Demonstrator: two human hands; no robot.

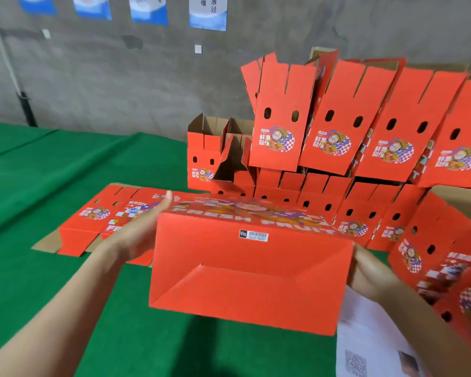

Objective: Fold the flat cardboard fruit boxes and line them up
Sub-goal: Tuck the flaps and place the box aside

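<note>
I hold a folded red fruit box [250, 273] in the air over the green table, its closed bottom with a barcode label turned toward me. My left hand [144, 227] presses flat against its left side. My right hand [370, 270] grips its right side, fingers partly hidden behind the box. A flat unfolded red box [104, 221] lies on the table behind my left hand. Several folded boxes [324, 126] stand stacked in rows at the back right, flaps up.
The green table cover [52, 186] spreads to the left and front. More red boxes [441, 257] lean at the right edge. A white printed sheet [365, 344] lies at the lower right. A grey wall with posters [207, 12] stands behind.
</note>
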